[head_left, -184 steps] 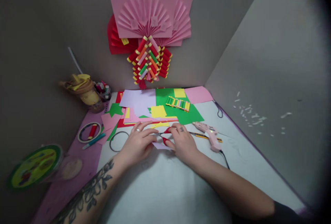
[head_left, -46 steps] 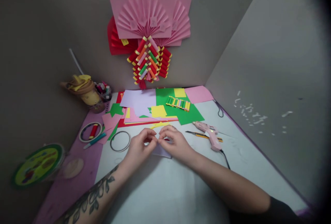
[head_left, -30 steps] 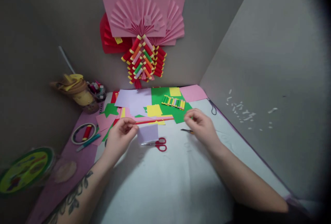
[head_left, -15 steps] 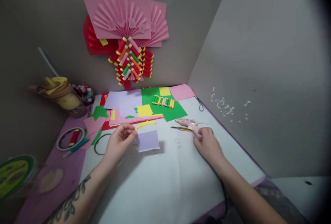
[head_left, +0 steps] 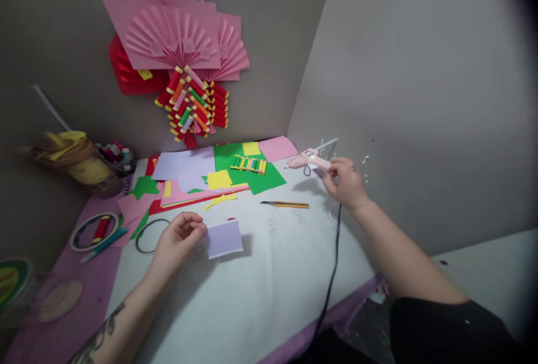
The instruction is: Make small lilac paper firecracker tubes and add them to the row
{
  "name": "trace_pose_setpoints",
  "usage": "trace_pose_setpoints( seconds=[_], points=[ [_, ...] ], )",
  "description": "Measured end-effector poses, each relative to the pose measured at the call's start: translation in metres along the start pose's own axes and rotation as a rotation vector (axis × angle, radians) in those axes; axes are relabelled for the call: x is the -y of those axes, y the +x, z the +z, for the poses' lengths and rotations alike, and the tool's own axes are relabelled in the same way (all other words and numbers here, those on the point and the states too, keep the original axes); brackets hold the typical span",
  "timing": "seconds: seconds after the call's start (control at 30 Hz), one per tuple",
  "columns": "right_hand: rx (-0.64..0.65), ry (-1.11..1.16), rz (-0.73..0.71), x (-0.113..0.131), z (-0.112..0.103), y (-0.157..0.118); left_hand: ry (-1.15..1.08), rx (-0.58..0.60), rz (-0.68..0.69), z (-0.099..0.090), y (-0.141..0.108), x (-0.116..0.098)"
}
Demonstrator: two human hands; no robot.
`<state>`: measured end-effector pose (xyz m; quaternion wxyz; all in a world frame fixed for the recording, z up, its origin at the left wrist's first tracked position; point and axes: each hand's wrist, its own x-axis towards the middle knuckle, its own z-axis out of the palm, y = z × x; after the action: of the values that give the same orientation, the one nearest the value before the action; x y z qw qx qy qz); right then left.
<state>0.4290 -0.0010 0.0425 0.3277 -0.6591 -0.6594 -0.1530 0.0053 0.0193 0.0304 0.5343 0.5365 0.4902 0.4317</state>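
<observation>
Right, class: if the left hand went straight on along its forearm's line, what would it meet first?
Probably the yellow scrap on the table, beyond the left hand and the lilac paper square it holds, though the hand looks raised, so it might pass over the scrap instead.

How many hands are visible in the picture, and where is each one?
2. The left hand holds the lilac paper over the white tabletop; the right hand, farther right, holds the pink glue gun.
</observation>
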Motion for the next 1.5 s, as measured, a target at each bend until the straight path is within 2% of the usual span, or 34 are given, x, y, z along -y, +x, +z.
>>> trace_pose_setpoints(
  seconds=[0.1,0.2,0.33,0.43,0.53,0.63,0.77,0.8,0.87,0.93,1.0,1.07,1.17,1.27,1.33,1.4,1.5],
  points=[
    [0.107,0.031,-0.044,-0.004,0.009,-0.003,-0.001,-0.039,-0.013,-0.002,-0.007,0.001],
    [0.158,0.115,-0.092,0.003,0.03,-0.026,-0.01,-0.065,-0.03,-0.005,-0.012,0.002],
    [0.242,0.161,-0.016,0.019,0.05,-0.052,-0.02,-0.062,-0.063,-0.01,-0.013,0.007],
    [0.376,0.191,0.037,0.022,0.047,-0.056,-0.033,-0.081,-0.063,-0.011,-0.013,0.013],
    [0.47,0.2,0.07,0.016,0.029,-0.058,-0.035,-0.083,-0.071,-0.011,-0.014,0.017],
    [0.62,0.182,0.155,0.007,-0.001,-0.069,-0.039,-0.061,-0.088,-0.012,-0.014,0.019],
    [0.893,0.007,0.401,-0.008,-0.053,-0.085,-0.035,-0.045,-0.091,-0.016,-0.008,0.019],
    [0.905,-0.048,0.435,-0.011,-0.064,-0.086,-0.032,-0.042,-0.088,-0.017,-0.005,0.019],
    [0.844,-0.114,0.477,-0.014,-0.078,-0.084,-0.023,-0.034,-0.079,-0.017,0.0,0.018],
    [0.755,-0.095,0.454,-0.009,-0.08,-0.077,-0.016,-0.023,-0.068,-0.016,0.004,0.016],
    [0.712,-0.014,0.361,0.007,-0.068,-0.067,-0.017,-0.024,-0.061,-0.014,0.005,0.015],
    [0.713,0.097,0.203,0.034,-0.045,-0.056,-0.029,-0.046,-0.062,-0.012,0.005,0.016],
    [0.709,0.355,0.012,0.092,0.0,-0.042,-0.054,-0.075,-0.079,-0.012,0.002,0.019],
    [0.742,0.545,-0.007,0.158,0.043,-0.035,-0.073,-0.111,-0.078,-0.017,0.0,0.023],
    [0.726,0.565,-0.128,0.195,0.066,-0.034,-0.092,-0.173,-0.049,-0.022,0.001,0.024],
    [0.713,0.492,-0.244,0.22,0.082,-0.034,-0.109,-0.242,-0.007,-0.029,0.002,0.024],
    [0.741,0.326,-0.29,0.231,0.096,-0.031,-0.145,-0.281,0.006,-0.037,0.005,0.026]
  ],
)
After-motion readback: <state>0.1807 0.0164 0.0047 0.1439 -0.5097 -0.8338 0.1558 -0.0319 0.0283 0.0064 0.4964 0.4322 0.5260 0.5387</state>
